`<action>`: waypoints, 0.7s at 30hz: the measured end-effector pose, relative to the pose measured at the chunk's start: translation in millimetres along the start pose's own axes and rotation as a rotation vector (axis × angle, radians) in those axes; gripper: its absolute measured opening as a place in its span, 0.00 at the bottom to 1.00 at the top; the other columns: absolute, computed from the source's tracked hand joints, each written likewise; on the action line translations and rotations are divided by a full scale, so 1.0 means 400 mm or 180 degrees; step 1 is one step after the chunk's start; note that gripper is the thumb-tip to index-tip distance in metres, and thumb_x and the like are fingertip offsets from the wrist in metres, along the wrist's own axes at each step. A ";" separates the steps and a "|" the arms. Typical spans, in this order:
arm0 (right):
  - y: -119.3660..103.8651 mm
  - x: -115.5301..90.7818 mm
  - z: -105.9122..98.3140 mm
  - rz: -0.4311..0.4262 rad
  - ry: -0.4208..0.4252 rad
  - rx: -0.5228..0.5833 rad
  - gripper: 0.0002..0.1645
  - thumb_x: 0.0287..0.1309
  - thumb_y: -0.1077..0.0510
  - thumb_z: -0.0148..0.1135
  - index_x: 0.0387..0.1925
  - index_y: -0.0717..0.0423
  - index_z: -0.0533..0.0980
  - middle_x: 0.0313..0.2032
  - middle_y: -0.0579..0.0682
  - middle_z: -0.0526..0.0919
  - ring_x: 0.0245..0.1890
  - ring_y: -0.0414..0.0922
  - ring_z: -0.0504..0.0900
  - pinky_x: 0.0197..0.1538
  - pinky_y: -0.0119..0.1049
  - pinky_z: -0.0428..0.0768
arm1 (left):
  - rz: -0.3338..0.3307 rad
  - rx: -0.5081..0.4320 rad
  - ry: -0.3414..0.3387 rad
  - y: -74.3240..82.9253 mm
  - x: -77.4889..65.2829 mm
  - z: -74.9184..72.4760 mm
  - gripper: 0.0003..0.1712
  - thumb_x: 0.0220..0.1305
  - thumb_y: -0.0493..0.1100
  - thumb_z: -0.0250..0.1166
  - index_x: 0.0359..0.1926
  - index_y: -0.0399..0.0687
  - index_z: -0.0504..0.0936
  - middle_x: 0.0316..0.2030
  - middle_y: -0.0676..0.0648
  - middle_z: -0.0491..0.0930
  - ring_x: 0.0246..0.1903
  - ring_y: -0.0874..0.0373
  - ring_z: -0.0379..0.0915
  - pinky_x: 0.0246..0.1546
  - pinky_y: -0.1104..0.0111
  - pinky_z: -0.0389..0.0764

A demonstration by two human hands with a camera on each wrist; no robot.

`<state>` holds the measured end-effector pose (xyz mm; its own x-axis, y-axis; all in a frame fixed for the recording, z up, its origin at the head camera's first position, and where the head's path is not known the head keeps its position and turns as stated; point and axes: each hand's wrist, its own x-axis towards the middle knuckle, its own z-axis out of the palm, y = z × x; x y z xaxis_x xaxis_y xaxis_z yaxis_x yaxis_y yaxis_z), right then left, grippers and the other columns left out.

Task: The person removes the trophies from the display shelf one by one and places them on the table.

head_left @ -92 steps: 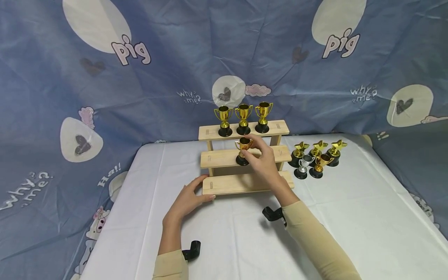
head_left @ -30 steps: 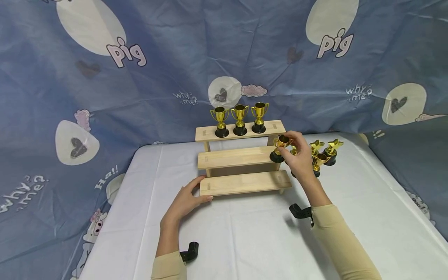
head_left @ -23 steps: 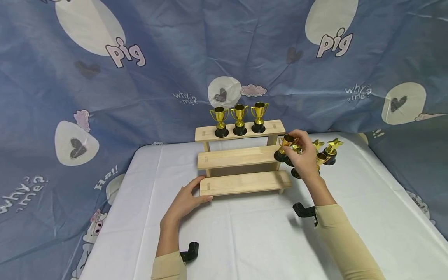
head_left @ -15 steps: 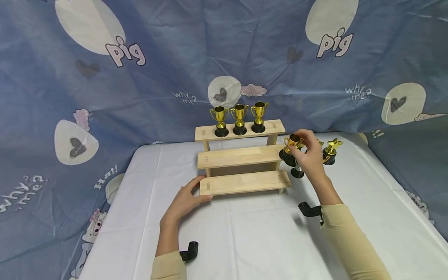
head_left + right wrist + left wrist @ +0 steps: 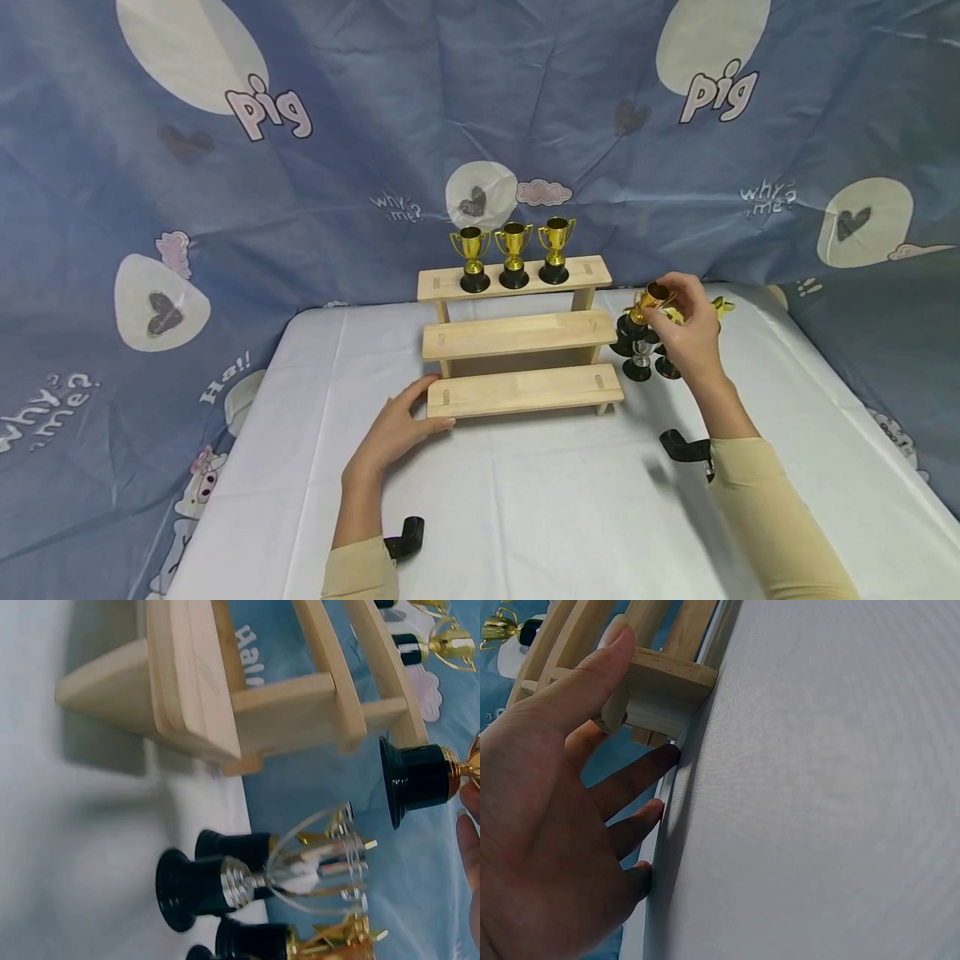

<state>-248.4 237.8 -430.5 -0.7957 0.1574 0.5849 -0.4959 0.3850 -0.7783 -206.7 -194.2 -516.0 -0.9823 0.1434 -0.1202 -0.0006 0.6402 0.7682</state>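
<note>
My right hand (image 5: 693, 333) pinches a small orange-gold trophy cup (image 5: 652, 298) with a black base, held tilted above the trophies right of the shelf. The right wrist view shows that cup's base (image 5: 420, 780) raised beside the shelf; its upper part runs out of frame. My left hand (image 5: 397, 429) grips the left end of the three-tier wooden shelf (image 5: 525, 393), thumb at the front corner of the lowest board and other fingers spread behind it. Three gold trophy cups (image 5: 513, 250) stand upright in a row on the top tier. The two lower tiers are bare.
A silver trophy cup (image 5: 642, 357) stands right of the shelf. Beside and behind it are gold star trophies (image 5: 722, 307) and another black-based trophy (image 5: 667, 367), partly hidden by my right hand. A patterned blue curtain (image 5: 337, 167) hangs behind the white-covered table (image 5: 480, 500).
My right hand has carried the orange-gold cup from over the middle tier rightward, off the shelf to above the other trophies. My left hand keeps its hold on the shelf.
</note>
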 end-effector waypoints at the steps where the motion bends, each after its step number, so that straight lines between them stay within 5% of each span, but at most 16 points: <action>1: 0.003 0.002 -0.006 0.0006 0.0011 -0.0013 0.25 0.54 0.73 0.66 0.55 0.65 0.73 0.44 0.34 0.75 0.44 0.32 0.77 0.51 0.27 0.73 | 0.0001 -0.0005 0.0000 0.000 0.000 0.000 0.50 0.47 0.67 0.75 0.71 0.71 0.65 0.73 0.49 0.65 0.77 0.47 0.51 0.79 0.45 0.34; 11: 0.027 0.008 -0.057 0.0061 0.0106 -0.0304 0.26 0.53 0.73 0.67 0.55 0.64 0.74 0.42 0.32 0.75 0.43 0.28 0.78 0.51 0.27 0.73 | -0.0001 -0.0020 0.0003 -0.003 0.004 0.000 0.50 0.46 0.67 0.76 0.71 0.71 0.66 0.73 0.50 0.65 0.77 0.46 0.51 0.79 0.44 0.33; 21: 0.053 0.020 -0.106 0.0130 0.0382 -0.0214 0.26 0.52 0.73 0.67 0.54 0.67 0.73 0.41 0.32 0.76 0.40 0.30 0.77 0.48 0.24 0.72 | -0.0015 0.0003 -0.0002 -0.004 0.003 0.002 0.52 0.44 0.72 0.74 0.71 0.73 0.66 0.73 0.50 0.65 0.77 0.47 0.51 0.79 0.45 0.33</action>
<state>-250.4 285.6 -432.5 -0.7654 0.2804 0.5793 -0.4364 0.4355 -0.7874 -207.7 -194.4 -517.9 -0.9822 0.1409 -0.1242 -0.0050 0.6414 0.7672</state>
